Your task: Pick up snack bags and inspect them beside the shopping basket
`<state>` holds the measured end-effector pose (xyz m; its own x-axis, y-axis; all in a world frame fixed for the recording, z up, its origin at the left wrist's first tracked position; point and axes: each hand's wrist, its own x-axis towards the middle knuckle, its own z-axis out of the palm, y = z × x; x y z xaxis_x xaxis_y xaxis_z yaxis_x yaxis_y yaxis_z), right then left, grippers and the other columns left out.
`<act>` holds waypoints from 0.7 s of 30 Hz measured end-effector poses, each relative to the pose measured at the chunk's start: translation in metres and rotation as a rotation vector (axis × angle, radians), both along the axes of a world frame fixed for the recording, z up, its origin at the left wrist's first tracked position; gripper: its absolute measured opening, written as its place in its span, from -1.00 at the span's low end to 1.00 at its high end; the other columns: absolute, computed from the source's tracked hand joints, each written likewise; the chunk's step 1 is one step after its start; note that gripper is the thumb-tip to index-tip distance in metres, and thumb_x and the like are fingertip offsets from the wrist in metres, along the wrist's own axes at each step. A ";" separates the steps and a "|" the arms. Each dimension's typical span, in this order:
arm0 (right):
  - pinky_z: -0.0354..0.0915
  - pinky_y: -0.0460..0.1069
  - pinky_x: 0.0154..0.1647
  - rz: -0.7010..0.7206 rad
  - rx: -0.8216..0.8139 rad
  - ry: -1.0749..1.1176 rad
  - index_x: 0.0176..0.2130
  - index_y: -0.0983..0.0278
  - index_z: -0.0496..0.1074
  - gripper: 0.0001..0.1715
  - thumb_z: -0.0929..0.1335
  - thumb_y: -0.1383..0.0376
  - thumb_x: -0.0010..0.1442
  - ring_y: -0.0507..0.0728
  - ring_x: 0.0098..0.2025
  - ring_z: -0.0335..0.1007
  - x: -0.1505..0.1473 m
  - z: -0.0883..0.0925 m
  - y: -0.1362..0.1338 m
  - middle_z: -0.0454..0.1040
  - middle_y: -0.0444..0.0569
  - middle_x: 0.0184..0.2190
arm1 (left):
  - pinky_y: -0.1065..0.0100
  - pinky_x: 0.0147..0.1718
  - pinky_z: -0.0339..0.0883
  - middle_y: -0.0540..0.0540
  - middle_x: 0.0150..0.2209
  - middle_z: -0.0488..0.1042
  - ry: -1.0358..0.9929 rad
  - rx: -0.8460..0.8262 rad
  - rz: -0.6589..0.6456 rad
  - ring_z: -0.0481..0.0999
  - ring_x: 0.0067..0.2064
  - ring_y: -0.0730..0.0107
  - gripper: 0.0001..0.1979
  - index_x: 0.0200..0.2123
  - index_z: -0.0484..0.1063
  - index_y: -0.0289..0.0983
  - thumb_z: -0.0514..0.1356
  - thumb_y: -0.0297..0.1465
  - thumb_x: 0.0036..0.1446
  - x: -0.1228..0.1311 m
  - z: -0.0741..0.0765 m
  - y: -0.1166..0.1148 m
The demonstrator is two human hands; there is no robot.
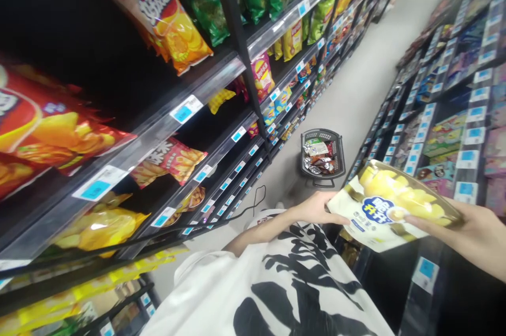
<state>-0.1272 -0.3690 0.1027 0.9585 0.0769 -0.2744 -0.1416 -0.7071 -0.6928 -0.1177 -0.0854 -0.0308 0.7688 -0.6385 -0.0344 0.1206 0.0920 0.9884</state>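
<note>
- Currently, left grip (316,208) and right grip (460,222) are both grasping the potato-chip bag (389,204) between them.
- Its long axis is stretching from one grip to the other.
- Black shopping basket (341,159) is standing on the floor (366,56), nearer to left grip.

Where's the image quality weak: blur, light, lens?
Head view: the right-hand shelves are blurred, pack print unreadable; the upper-left shelf recess is nearly black; the foil packs in the basket glint; wide-angle stretch enlarges the red chip bag at the left edge; the handheld yellow-and-white snack bag shows its logo, small print soft.
</note>
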 end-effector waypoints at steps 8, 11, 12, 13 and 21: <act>0.58 0.17 -0.08 0.018 0.203 0.106 -0.11 0.31 0.55 -0.44 0.56 0.00 0.02 0.41 -0.08 0.59 -0.005 0.020 0.018 0.63 0.09 -0.08 | 0.21 0.03 0.44 -0.26 0.00 0.57 0.017 -0.033 0.014 0.57 0.00 0.10 -0.35 0.09 0.48 -0.41 0.47 -0.19 0.00 -0.003 -0.004 -0.001; 0.57 0.18 -0.05 0.038 0.234 0.092 -0.09 0.30 0.54 -0.42 0.57 0.01 0.01 0.37 -0.07 0.59 -0.007 0.016 0.015 0.62 0.07 -0.06 | 0.21 0.02 0.44 -0.27 0.00 0.57 0.031 -0.009 0.027 0.57 -0.01 0.10 -0.37 0.07 0.49 -0.41 0.47 -0.19 0.00 -0.004 -0.005 -0.001; 0.57 0.17 -0.05 0.043 0.238 0.089 -0.08 0.29 0.55 -0.42 0.58 0.01 0.00 0.36 -0.07 0.59 -0.008 0.016 0.014 0.62 0.05 -0.06 | 0.21 0.02 0.44 -0.27 0.01 0.57 0.037 -0.002 0.032 0.56 0.00 0.10 -0.36 0.08 0.48 -0.41 0.48 -0.18 -0.01 -0.005 -0.005 -0.001; 0.57 0.16 -0.05 0.045 0.240 0.089 -0.08 0.28 0.55 -0.41 0.58 0.01 0.00 0.35 -0.08 0.59 -0.008 0.015 0.013 0.62 0.04 -0.06 | 0.21 0.02 0.45 -0.27 0.01 0.57 0.041 -0.001 0.037 0.56 0.00 0.09 -0.35 0.09 0.48 -0.40 0.48 -0.18 -0.01 -0.005 -0.005 -0.001; 0.58 0.13 -0.08 -0.002 0.270 -0.022 0.06 0.23 0.47 -0.31 0.58 0.03 0.01 0.32 -0.06 0.59 -0.008 0.018 0.019 0.60 0.04 -0.03 | 0.25 -0.01 0.46 -0.28 0.04 0.53 0.154 -0.131 0.131 0.55 0.03 0.08 -0.30 0.11 0.43 -0.38 0.50 -0.18 -0.04 -0.006 -0.002 -0.004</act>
